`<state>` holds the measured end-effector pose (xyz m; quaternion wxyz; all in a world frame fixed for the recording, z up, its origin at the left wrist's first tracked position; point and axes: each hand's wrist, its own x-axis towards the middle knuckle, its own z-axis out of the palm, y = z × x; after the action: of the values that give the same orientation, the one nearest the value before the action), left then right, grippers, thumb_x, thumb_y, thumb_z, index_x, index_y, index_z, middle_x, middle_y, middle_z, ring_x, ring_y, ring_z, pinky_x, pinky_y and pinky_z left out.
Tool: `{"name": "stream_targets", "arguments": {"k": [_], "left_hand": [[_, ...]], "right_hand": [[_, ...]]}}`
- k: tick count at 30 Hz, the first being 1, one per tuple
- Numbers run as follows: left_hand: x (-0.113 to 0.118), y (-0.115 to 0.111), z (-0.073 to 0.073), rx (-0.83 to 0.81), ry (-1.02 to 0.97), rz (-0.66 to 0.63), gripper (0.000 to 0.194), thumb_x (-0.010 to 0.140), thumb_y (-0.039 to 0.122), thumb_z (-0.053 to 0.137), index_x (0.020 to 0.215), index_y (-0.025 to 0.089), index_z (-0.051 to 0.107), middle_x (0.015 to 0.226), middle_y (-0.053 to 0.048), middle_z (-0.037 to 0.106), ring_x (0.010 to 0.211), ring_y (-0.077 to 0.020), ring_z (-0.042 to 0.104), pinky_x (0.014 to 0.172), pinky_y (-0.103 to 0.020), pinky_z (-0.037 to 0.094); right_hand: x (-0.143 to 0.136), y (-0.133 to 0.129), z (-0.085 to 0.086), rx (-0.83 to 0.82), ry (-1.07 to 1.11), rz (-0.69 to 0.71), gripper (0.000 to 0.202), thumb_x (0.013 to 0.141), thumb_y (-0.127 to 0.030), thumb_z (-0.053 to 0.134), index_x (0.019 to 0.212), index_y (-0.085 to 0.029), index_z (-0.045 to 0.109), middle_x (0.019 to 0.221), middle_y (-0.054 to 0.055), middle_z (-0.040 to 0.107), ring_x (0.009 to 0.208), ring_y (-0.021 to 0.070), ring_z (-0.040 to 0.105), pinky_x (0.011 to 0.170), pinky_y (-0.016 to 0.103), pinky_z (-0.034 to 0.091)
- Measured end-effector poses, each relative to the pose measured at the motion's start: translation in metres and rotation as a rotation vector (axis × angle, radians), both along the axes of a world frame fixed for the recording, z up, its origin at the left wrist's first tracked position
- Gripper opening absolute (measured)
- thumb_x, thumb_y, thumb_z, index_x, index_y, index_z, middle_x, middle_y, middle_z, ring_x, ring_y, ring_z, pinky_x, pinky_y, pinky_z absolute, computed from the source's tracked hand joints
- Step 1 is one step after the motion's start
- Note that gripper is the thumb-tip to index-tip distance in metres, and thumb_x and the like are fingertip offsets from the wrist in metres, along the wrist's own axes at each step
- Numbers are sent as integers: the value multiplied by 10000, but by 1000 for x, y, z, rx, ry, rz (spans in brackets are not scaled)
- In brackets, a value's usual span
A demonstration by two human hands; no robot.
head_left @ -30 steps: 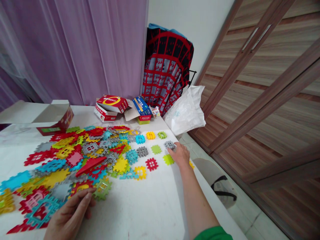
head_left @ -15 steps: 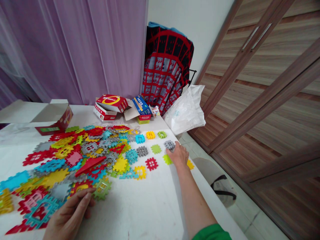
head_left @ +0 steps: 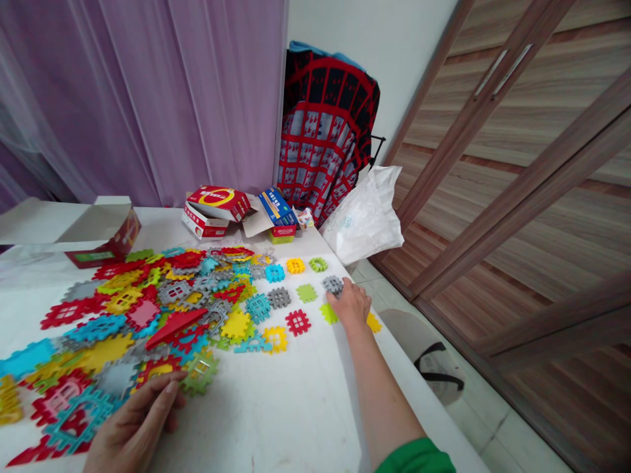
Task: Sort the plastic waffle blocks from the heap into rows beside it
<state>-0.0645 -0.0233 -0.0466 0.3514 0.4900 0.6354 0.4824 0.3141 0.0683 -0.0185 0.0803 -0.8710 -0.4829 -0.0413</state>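
My left hand (head_left: 142, 420) is closed in a pinch at the edge of a green window-patterned interlocking building tile (head_left: 200, 372), holding it beside the heap. Over at the table's right edge, my right hand (head_left: 351, 303) has its fingers on a grey interlocking building tile (head_left: 333, 284), partly covering it. Just below that hand lie a lime green tile (head_left: 328, 313) and a yellow tile (head_left: 373, 322). Separate tiles stand left of it: a red one (head_left: 298, 322), a light green one (head_left: 306, 293) and a dark grey one (head_left: 279, 297).
A heap of mixed tiles (head_left: 142, 312) covers the left of the white table (head_left: 276, 414). An open carton (head_left: 106, 240), a red box (head_left: 219, 202) and a blue box (head_left: 277, 207) stand behind. A white plastic bag (head_left: 365, 213) hangs at the far right corner.
The whole view has shifted very slightly. Both hands stay at the same tiles, with no visible movement of the pieces.
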Motion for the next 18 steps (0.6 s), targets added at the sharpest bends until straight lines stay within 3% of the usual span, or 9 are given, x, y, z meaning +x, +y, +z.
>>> {"name": "stream_targets", "arguments": {"k": [6, 12, 18], "left_hand": [[-2, 0, 0, -113, -159, -43, 554, 455, 713, 764, 779, 265, 727, 614, 24, 702, 521, -166, 633, 453, -238, 530], [-4, 0, -5, -136, -148, -31, 590, 442, 730, 753, 795, 258, 727, 618, 25, 698, 528, -168, 635, 459, -245, 533], [0, 1, 3, -120, -111, -35, 598, 440, 737, 740, 780, 245, 720, 579, 27, 674, 465, -151, 594, 438, -254, 517]], "right_hand": [[-1, -1, 0, -6, -18, 5, 520, 861, -445, 559, 1306, -180, 508, 1217, 147, 633, 1147, 294, 535, 900, 390, 380], [-1, -1, -1, 1, -27, 2, 515, 852, -451, 568, 1288, -181, 523, 1205, 142, 634, 1128, 291, 543, 889, 389, 380], [-1, 1, -4, -18, -21, 5, 475, 866, -417, 552, 1278, -183, 529, 1190, 138, 640, 1126, 290, 548, 876, 392, 380]]}}
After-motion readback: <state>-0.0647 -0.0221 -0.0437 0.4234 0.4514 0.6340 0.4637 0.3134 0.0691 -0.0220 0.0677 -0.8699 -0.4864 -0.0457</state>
